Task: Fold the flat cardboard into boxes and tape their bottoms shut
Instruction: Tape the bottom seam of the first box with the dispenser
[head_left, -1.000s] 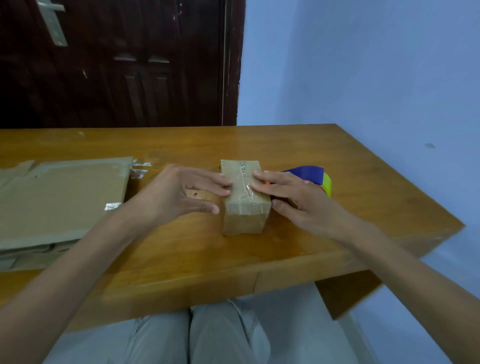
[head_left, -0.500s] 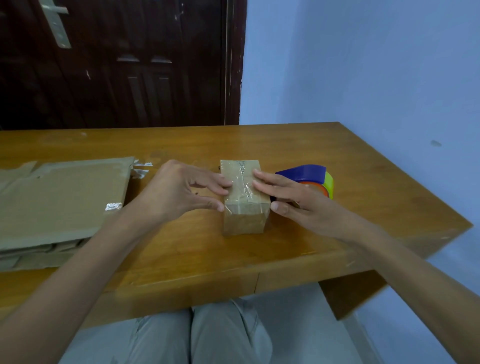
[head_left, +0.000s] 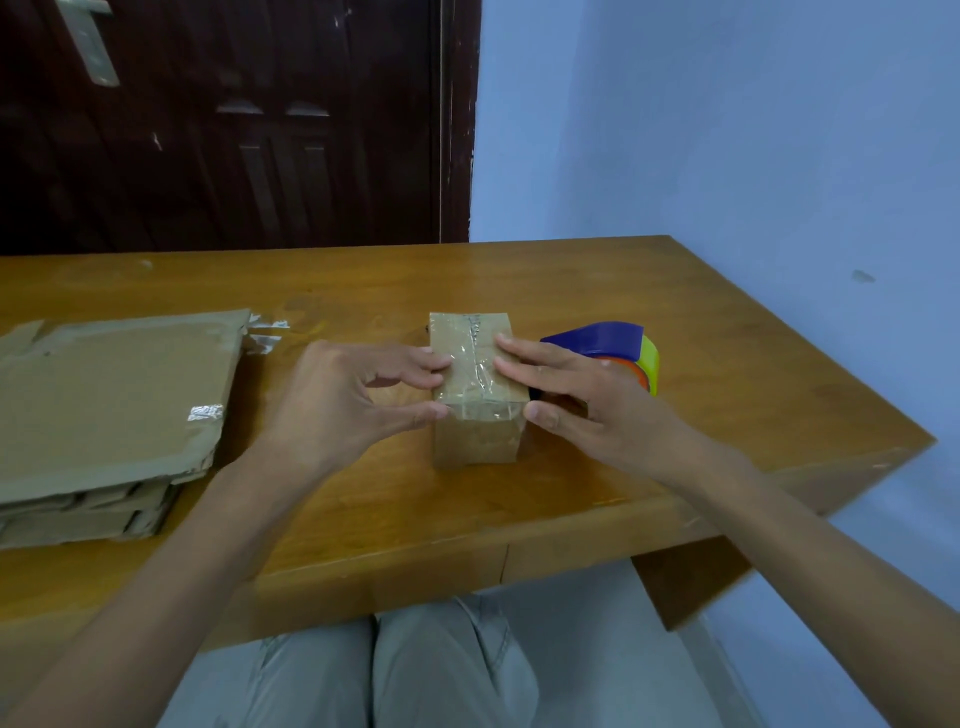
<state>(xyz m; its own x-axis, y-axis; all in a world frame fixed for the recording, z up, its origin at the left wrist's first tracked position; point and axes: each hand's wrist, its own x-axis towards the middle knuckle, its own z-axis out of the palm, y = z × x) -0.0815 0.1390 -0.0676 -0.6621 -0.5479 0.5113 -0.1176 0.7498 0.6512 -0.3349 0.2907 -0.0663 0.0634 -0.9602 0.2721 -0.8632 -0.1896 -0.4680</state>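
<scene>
A stack of flat cardboard (head_left: 109, 400) lies on the left part of the wooden bench (head_left: 675, 312). Bits of shiny clear tape stick out at its far right corner and on its right edge.

Next comes the left hand (head_left: 337, 400). Its fingers are loosely bent. The fingertips (head_left: 439, 361) touch the left edge of the top of the small box (head_left: 475, 389), and the thumb presses the left side of the box lower down. So this hand holds the box from the left, only partly open.

The small box stands in the middle of the bench, near the front edge. Clear tape (head_left: 475, 358) runs down the middle of its top and over the front.

The right hand (head_left: 587, 405) is on the other side. Its fingers are nearly straight and rest on the right part of the top. Its thumb touches the right front corner.

Just behind the right hand sits a tape roller (head_left: 618, 343), blue, yellow and orange, just beside the box.
</scene>
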